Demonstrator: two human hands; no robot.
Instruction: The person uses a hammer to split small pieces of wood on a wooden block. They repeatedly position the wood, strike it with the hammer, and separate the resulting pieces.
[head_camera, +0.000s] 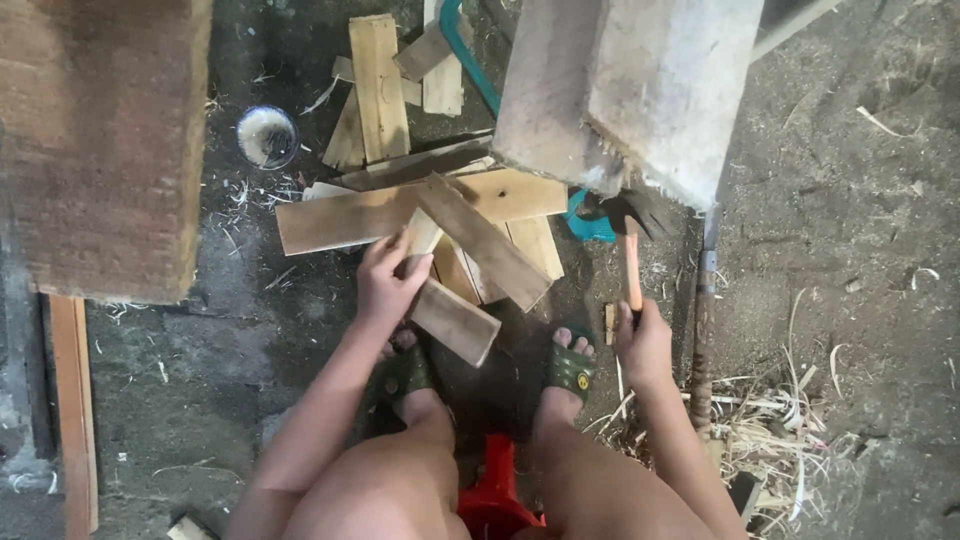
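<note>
Gripping a wood piece (420, 240) at frame centre, the left hand (385, 285) closes; the right hand (645, 345) clamps a hammer (630, 240) beside it.

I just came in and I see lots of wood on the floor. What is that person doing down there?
A person sits low over a dusty floor, feet in green sandals. The left hand grips a short wooden piece at the edge of a loose pile of wood offcuts. The right hand holds a claw hammer by its orange handle, head pointing away beside a big wooden block. Wood shavings lie to the right, and a small round container sits near the pile.
</note>
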